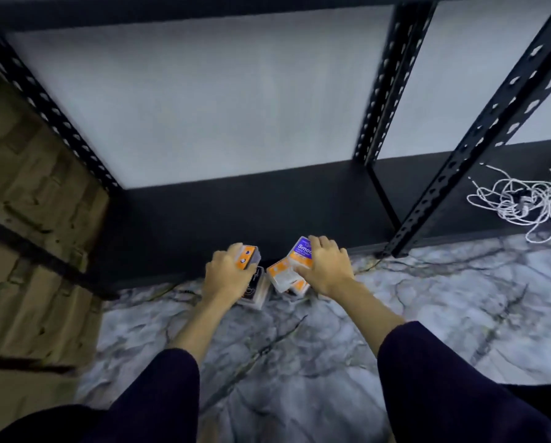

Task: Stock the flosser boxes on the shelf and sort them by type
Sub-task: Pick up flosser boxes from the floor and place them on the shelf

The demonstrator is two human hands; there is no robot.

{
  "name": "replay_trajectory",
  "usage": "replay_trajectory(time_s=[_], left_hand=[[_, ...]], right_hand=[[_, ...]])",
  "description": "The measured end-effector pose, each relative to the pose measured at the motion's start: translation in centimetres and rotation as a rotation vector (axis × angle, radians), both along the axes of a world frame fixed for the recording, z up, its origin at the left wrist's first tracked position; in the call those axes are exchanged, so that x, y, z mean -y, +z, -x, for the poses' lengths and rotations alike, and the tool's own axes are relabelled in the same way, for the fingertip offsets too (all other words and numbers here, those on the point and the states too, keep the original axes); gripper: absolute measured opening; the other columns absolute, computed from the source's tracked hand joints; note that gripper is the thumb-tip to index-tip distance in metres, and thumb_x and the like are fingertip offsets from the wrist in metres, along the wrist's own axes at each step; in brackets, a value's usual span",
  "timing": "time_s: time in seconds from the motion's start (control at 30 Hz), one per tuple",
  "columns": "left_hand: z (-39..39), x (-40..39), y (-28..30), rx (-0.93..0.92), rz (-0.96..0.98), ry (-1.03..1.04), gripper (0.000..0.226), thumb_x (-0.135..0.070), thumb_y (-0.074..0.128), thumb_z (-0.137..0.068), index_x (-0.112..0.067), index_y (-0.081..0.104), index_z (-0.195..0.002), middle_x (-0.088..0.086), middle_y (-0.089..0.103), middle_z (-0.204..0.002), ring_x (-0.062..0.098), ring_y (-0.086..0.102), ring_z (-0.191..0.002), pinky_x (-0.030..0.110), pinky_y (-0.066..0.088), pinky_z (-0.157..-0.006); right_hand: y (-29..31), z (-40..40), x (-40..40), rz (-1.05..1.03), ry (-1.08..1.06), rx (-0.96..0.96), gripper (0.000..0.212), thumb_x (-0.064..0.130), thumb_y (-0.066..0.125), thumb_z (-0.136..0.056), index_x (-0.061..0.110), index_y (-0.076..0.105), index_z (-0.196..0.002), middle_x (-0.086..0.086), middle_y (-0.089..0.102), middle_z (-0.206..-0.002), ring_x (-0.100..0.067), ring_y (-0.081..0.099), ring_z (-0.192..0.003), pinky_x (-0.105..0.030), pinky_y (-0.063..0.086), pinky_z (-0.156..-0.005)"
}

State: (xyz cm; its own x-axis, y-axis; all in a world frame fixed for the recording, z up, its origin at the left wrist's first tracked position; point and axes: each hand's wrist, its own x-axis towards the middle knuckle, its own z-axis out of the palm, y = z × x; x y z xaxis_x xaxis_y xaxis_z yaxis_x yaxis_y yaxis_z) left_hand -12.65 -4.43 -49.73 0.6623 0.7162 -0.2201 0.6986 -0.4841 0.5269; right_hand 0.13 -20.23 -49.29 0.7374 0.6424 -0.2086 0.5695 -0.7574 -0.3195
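2 hands working low at front lip of black shelf (236,206). Left hand (226,273) gripping orange-ended flosser box (248,256); right hand (327,266) clasping orange-and-purple flosser box (299,253). Loose pile of boxes (282,278) lying on marble floor (299,340) beneath, against shelf edge.

Risks: box clipping lip and slipping from grip; 2 types getting mixed; pile getting knocked; view blurring, so labels hard to read.

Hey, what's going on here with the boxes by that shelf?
A person crouched at a black metal shelf is picking up flosser boxes from a small pile on the marble-patterned floor. The left hand holds an orange-ended box; the right hand has a grip on an orange and purple box. The bottom shelf board looks bare, apart from a tangled white cord to the right.
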Motion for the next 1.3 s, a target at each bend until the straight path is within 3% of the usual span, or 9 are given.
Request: replay_trajectory(time_s=[0.2,0.43,0.57,0.67,0.77,0.9,1.07,1.2,1.3], left_hand=[[-0.8,-1.2,-5.5,-0.014,0.064,0.059,0.045,-0.043,0.057,-0.090,-0.027,0.047,-0.132,0.013,0.053,-0.117,0.035,0.055,-0.106,0.043,0.050,-0.085],[-1.4,-0.7,-7.8,0.021,0.068,0.146,0.044,-0.039,0.055,-0.093,-0.027,0.045,-0.133,0.012,0.049,-0.121,0.031,0.054,-0.107,0.039,0.048,-0.083],[-1.6,-0.7,-8.3,0.200,0.222,0.235,0.035,-0.038,0.052,-0.095,-0.025,0.052,-0.127,0.004,0.053,-0.115,0.019,0.058,-0.098,0.029,0.044,-0.077],[-1.2,-0.1,-8.2,0.284,0.208,0.234,0.031,-0.038,0.052,-0.096,-0.023,0.056,-0.122,0.001,0.048,-0.117,0.009,0.054,-0.089,0.023,0.041,-0.075],[-0.5,0.7,-8.7,0.276,0.160,0.144,0.037,-0.032,0.057,-0.094,-0.023,0.050,-0.130,-0.004,0.037,-0.125,0.008,0.048,-0.102,0.023,0.039,-0.083],[0.3,0.5,-10.3,0.133,0.082,-0.024,0.063,-0.021,0.069,-0.086,-0.019,0.037,-0.140,0.003,0.034,-0.135,0.018,0.048,-0.115,0.028,0.046,-0.087],[0.4,0.1,-10.5,-0.047,-0.153,-0.108,0.081,-0.032,0.079,-0.075,-0.019,0.034,-0.142,0.009,0.019,-0.149,0.027,0.038,-0.126,0.041,0.050,-0.092],[0.4,-0.2,-10.0,-0.062,-0.142,-0.143,0.075,-0.026,0.078,-0.076,-0.021,0.037,-0.138,0.004,0.027,-0.138,0.021,0.046,-0.115,0.028,0.050,-0.072],[0.7,-0.2,-9.7,0.006,-0.076,-0.114,0.067,-0.025,0.077,-0.077,-0.021,0.042,-0.134,0.002,0.032,-0.133,0.018,0.048,-0.110,0.026,0.048,-0.072]], right_hand=[[-5.9,-2.7,1.3,0.099,-0.149,0.035,0.077,0.043,0.057,-0.091,0.006,0.020,-0.147,-0.011,0.037,-0.139,-0.030,0.037,-0.127,-0.043,0.034,-0.102],[-9.4,-3.3,2.3,0.151,-0.156,-0.035,0.084,0.041,0.055,-0.093,0.006,0.006,-0.152,-0.013,0.028,-0.148,-0.032,0.029,-0.135,-0.045,0.031,-0.108],[-9.6,-3.4,2.4,0.111,-0.159,-0.042,0.082,0.046,0.051,-0.094,0.007,0.007,-0.152,-0.012,0.027,-0.149,-0.030,0.028,-0.136,-0.045,0.029,-0.109],[-9.7,-3.3,2.5,0.115,-0.162,-0.031,0.082,0.047,0.049,-0.094,0.007,0.007,-0.151,-0.012,0.028,-0.149,-0.029,0.028,-0.136,-0.045,0.029,-0.108],[-9.8,-3.1,2.4,0.117,-0.170,-0.029,0.081,0.048,0.048,-0.095,0.008,0.006,-0.152,-0.012,0.027,-0.150,-0.029,0.027,-0.137,-0.045,0.027,-0.109],[-9.9,-3.0,2.4,0.110,-0.167,-0.037,0.084,0.044,0.053,-0.093,0.007,0.004,-0.152,-0.012,0.025,-0.150,-0.029,0.025,-0.138,-0.045,0.026,-0.110],[-9.6,-2.9,2.5,0.043,-0.199,-0.044,0.089,0.048,0.058,-0.089,0.007,0.009,-0.151,-0.013,0.027,-0.150,-0.029,0.027,-0.137,-0.045,0.027,-0.110],[-9.2,-3.0,2.9,0.018,-0.240,-0.048,0.090,0.050,0.063,-0.085,0.006,0.017,-0.148,-0.014,0.031,-0.147,-0.031,0.029,-0.136,-0.044,0.029,-0.109],[-9.1,-3.3,3.3,-0.015,-0.257,-0.081,0.078,0.051,0.067,-0.082,0.007,0.033,-0.137,-0.013,0.041,-0.138,-0.030,0.039,-0.126,-0.041,0.036,-0.103]])
